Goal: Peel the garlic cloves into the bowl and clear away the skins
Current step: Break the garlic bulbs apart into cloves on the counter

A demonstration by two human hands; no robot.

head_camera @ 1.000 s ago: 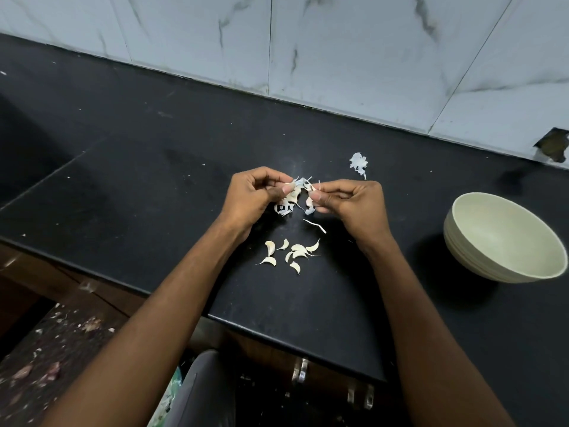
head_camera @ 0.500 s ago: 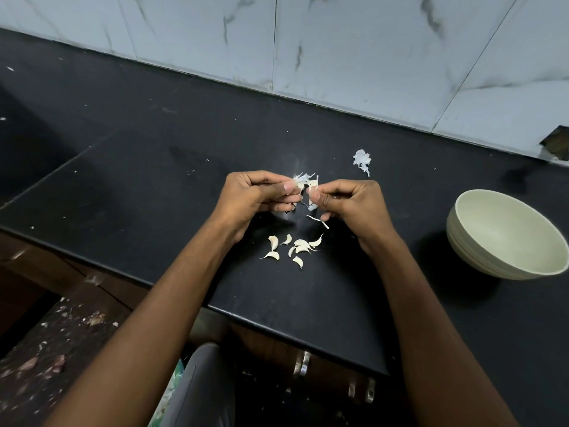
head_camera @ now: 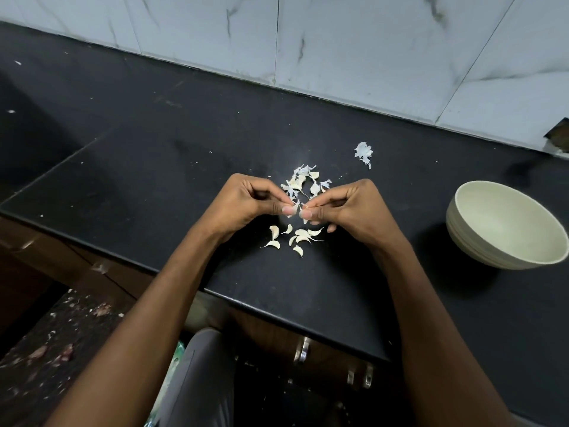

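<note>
where fingers [head_camera: 289,210] meet (both hands), a clove [head_camera: 296,208].

The light was dim and cool, falling from above and behind the tiled wall [head_camera: 369,57], which showed brightest. The black counter [head_camera: 154,167] carried a faint dull sheen near its middle. The bowl [head_camera: 505,226] cast a soft shadow toward the counter's near edge. Wide-angle distortion bowed the counter's back edge and stretched the forearms. The floor at lower left was murky.
</note>
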